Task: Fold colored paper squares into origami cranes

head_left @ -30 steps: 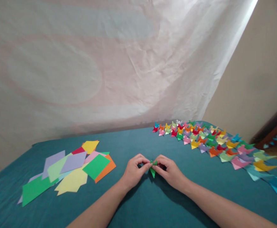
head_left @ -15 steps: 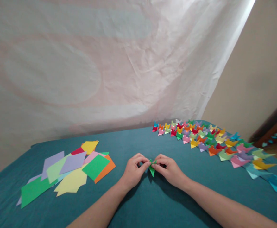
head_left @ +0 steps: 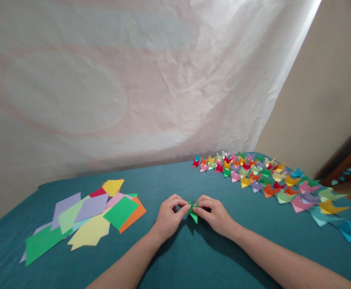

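A small green folded paper figure (head_left: 193, 214) sits between my two hands, just above the teal table cloth (head_left: 193, 257). My left hand (head_left: 169, 216) pinches its left side with thumb and fingers closed. My right hand (head_left: 215, 214) pinches its right side the same way. The figure's pointed tip hangs down toward the cloth. Both forearms reach in from the bottom edge.
A loose heap of flat coloured paper sheets (head_left: 85, 216) lies at the left. Several rows of small folded paper figures (head_left: 268, 178) in many colours run along the right side toward the table's edge. A creased white sheet (head_left: 133, 80) hangs behind the table.
Hands and green figure stay in nearly the same place; the fingers shift slightly on the paper and the figure's tip swings a little to the right.
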Action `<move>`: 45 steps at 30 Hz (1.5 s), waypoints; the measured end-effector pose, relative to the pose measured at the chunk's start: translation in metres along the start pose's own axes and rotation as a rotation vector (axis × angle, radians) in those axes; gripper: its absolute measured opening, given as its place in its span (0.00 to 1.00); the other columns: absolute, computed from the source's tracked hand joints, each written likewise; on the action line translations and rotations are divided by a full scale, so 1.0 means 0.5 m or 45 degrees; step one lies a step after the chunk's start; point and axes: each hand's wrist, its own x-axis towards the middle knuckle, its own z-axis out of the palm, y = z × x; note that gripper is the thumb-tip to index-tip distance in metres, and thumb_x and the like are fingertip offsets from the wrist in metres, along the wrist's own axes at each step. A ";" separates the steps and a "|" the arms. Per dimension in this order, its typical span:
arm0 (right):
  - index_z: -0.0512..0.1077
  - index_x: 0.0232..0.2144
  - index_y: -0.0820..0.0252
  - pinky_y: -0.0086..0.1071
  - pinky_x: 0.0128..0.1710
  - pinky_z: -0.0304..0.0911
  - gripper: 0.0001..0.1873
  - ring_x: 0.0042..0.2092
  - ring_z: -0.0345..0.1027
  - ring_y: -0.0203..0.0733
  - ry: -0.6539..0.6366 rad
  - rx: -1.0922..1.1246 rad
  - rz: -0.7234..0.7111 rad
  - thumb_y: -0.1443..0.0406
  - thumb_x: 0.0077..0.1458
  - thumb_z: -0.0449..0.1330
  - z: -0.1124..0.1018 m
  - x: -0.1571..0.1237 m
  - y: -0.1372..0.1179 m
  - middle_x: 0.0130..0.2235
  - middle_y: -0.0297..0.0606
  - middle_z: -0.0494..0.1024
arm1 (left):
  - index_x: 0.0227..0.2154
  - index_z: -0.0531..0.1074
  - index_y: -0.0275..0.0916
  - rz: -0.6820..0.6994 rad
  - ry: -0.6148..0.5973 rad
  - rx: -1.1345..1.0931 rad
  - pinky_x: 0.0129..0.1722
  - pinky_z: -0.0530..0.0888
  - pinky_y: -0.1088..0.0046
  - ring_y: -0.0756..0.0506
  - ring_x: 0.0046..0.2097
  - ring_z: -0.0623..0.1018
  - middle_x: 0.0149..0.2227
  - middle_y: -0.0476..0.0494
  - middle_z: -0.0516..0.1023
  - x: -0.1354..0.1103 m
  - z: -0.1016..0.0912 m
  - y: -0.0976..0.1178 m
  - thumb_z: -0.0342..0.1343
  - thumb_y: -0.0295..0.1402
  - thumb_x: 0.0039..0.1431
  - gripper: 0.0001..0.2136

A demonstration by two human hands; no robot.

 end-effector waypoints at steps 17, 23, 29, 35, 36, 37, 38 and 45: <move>0.59 0.21 0.59 0.29 0.30 0.55 0.14 0.29 0.57 0.35 0.023 -0.030 -0.014 0.63 0.57 0.53 0.006 -0.003 -0.013 0.26 0.31 0.62 | 0.24 0.72 0.36 0.015 -0.003 0.008 0.33 0.65 0.75 0.49 0.32 0.70 0.28 0.47 0.72 -0.002 0.005 0.004 0.55 0.32 0.55 0.07; 0.59 0.22 0.59 0.29 0.31 0.54 0.12 0.30 0.57 0.35 -0.014 -0.062 -0.042 0.66 0.57 0.52 0.006 -0.004 -0.010 0.27 0.31 0.62 | 0.25 0.73 0.36 -0.005 -0.053 0.035 0.32 0.65 0.75 0.49 0.32 0.70 0.28 0.47 0.72 -0.001 0.006 -0.004 0.54 0.33 0.55 0.08; 0.58 0.21 0.59 0.29 0.30 0.54 0.12 0.30 0.57 0.36 -0.022 -0.060 -0.041 0.67 0.56 0.53 0.006 -0.004 -0.008 0.26 0.32 0.62 | 0.26 0.72 0.36 0.012 -0.107 0.054 0.33 0.65 0.75 0.49 0.33 0.70 0.29 0.48 0.71 -0.002 0.008 -0.009 0.56 0.35 0.55 0.08; 0.59 0.21 0.59 0.29 0.29 0.53 0.12 0.29 0.56 0.35 -0.019 -0.056 -0.045 0.68 0.56 0.53 0.007 -0.004 -0.004 0.26 0.31 0.61 | 0.24 0.72 0.36 0.011 -0.115 0.090 0.33 0.65 0.75 0.49 0.32 0.70 0.28 0.48 0.71 -0.003 0.010 -0.011 0.56 0.35 0.55 0.09; 0.58 0.21 0.59 0.29 0.29 0.53 0.12 0.29 0.56 0.35 -0.018 -0.055 -0.047 0.68 0.56 0.53 0.007 -0.004 -0.004 0.26 0.31 0.61 | 0.24 0.72 0.36 0.014 -0.117 0.091 0.33 0.65 0.74 0.49 0.32 0.70 0.27 0.48 0.71 -0.003 0.009 -0.010 0.56 0.35 0.55 0.09; 0.58 0.21 0.59 0.29 0.29 0.53 0.12 0.29 0.56 0.35 -0.015 -0.056 -0.048 0.68 0.56 0.53 0.007 -0.004 -0.004 0.26 0.31 0.61 | 0.24 0.72 0.36 0.016 -0.117 0.088 0.33 0.65 0.74 0.49 0.32 0.70 0.27 0.48 0.71 -0.003 0.009 -0.008 0.56 0.35 0.55 0.09; 0.58 0.21 0.59 0.29 0.29 0.53 0.12 0.29 0.56 0.35 -0.015 -0.057 -0.050 0.68 0.56 0.53 0.007 -0.004 -0.004 0.26 0.31 0.61 | 0.24 0.72 0.36 0.018 -0.116 0.081 0.33 0.65 0.74 0.49 0.32 0.70 0.27 0.47 0.71 -0.003 0.008 -0.007 0.56 0.35 0.55 0.09; 0.60 0.20 0.59 0.29 0.31 0.54 0.13 0.31 0.58 0.36 -0.046 -0.072 -0.062 0.68 0.56 0.53 0.010 -0.004 -0.008 0.27 0.32 0.62 | 0.25 0.71 0.36 -0.024 -0.090 0.008 0.34 0.65 0.75 0.49 0.33 0.70 0.29 0.47 0.72 0.001 0.003 -0.001 0.56 0.32 0.54 0.06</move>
